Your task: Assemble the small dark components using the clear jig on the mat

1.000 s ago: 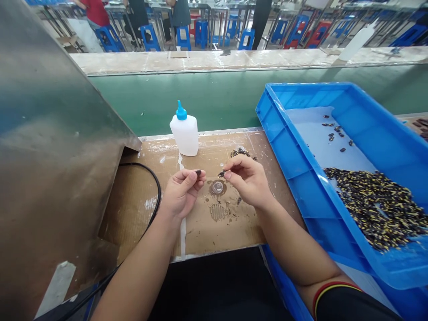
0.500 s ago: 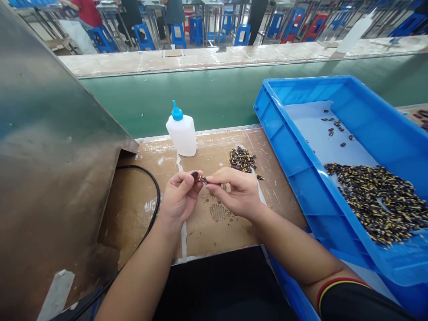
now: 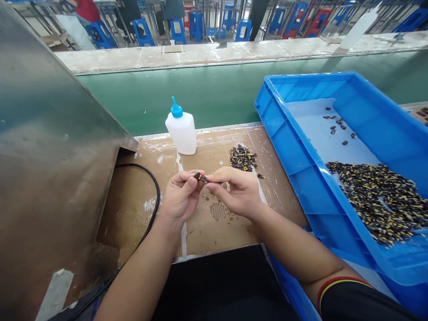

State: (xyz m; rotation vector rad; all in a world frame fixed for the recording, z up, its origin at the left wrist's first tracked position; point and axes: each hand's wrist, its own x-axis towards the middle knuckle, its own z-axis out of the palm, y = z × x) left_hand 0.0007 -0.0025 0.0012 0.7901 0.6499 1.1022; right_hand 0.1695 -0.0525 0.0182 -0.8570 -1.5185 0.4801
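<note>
The left hand (image 3: 182, 194) and right hand (image 3: 237, 191) come together, fingertips pinching a small black-and-yellow part (image 3: 201, 178), seemingly mid-fitting, which appears to call for steady alignment next.

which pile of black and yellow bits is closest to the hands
The small pile on the cardboard-topped bench, just beyond the right hand; the other, a much larger heap, lies in the blue plastic crate.
</note>
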